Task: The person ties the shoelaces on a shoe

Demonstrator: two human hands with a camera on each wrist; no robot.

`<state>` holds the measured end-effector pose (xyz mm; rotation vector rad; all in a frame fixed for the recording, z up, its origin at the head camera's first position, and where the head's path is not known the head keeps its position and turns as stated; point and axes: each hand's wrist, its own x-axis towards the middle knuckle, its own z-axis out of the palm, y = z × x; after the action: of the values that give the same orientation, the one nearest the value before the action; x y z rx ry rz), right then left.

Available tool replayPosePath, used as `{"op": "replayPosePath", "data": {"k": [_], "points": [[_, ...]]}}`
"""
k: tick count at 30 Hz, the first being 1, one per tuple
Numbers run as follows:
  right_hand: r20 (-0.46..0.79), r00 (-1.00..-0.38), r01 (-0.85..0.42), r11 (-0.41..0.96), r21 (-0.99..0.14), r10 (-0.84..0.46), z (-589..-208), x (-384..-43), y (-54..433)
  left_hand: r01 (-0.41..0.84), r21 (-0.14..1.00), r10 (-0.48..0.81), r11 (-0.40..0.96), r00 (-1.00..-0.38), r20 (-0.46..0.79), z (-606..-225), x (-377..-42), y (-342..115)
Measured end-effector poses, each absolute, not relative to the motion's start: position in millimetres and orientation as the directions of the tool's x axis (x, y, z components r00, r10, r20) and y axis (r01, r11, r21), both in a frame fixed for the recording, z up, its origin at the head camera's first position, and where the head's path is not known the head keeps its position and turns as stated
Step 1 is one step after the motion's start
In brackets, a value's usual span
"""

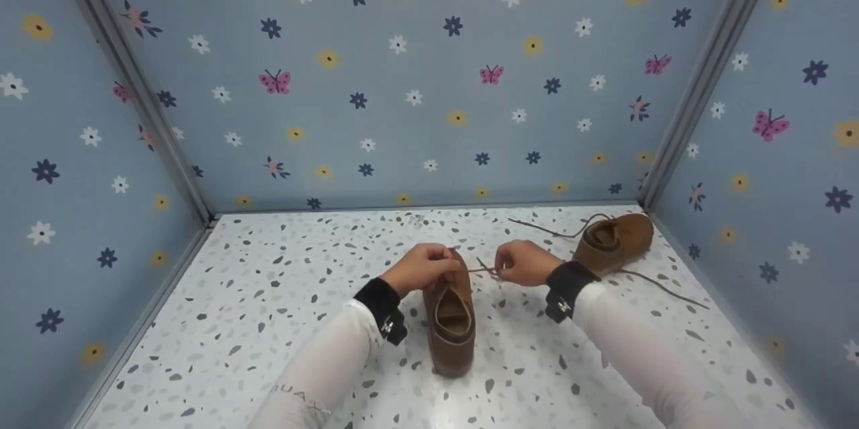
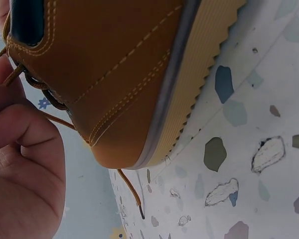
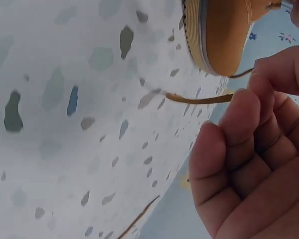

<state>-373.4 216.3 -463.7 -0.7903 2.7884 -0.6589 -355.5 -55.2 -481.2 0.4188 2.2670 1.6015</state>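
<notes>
In the lower centre of the head view, a brown shoe (image 1: 451, 352) stands on a speckled surface (image 1: 282, 348), its toe away from the person. The left hand (image 1: 419, 266) is at its laced front; the right hand (image 1: 530, 262) is just right of it, a brown lace (image 1: 480, 270) stretched between them. A second shoe (image 1: 631, 237) lies right of centre. In the left wrist view, the shoe fills the upper middle, right of the left hand's pinch on lace. In the right wrist view, thumb and fingertips pinch lace below the shoe's toe, upper right.
</notes>
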Motion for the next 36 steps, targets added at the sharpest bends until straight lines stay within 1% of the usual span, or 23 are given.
{"op": "replayPosePath", "data": {"k": [6, 11, 14, 20, 26, 28, 31, 36], "points": [[-0.028, -0.869, -0.432, 0.786, -0.443, -0.494, -456, -377, 231, 0.032, 0.942, 0.386, 0.334, -0.917, -0.105, -481, -356, -58], [-0.024, -0.877, -0.415, 0.783, -0.464, -0.479, -450, -379, 242, 0.024, 0.949, 0.367, 0.314, -0.925, -0.098, -482, -356, -58], [-0.055, -0.882, -0.393, 0.796, -0.46, -0.467, -445, -380, 246, 0.018, 0.958, 0.368, 0.287, -0.925, -0.093, -483, -355, -59], [-0.136, -0.894, -0.34, 0.844, -0.414, -0.427, -438, -381, 251, 0.015, 0.971, 0.387, 0.241, -0.918, -0.082, -485, -356, -64], [-0.201, -0.887, -0.305, 0.855, -0.419, -0.415, -436, -382, 255, 0.098, 0.951, 0.42, 0.293, -0.907, -0.036, -484, -357, -70], [-0.213, -0.884, -0.29, 0.846, -0.446, -0.415, -435, -382, 257, 0.13, 0.94, 0.432, 0.315, -0.902, -0.02, -483, -358, -72], [-0.209, -0.877, -0.275, 0.81, -0.519, -0.432, -434, -383, 257, 0.154, 0.927, 0.442, 0.341, -0.897, -0.014, -482, -358, -76], [-0.178, -0.86, -0.252, 0.703, -0.665, -0.478, -431, -381, 254, 0.142, 0.917, 0.442, 0.373, -0.896, -0.04, -482, -359, -82]]}}
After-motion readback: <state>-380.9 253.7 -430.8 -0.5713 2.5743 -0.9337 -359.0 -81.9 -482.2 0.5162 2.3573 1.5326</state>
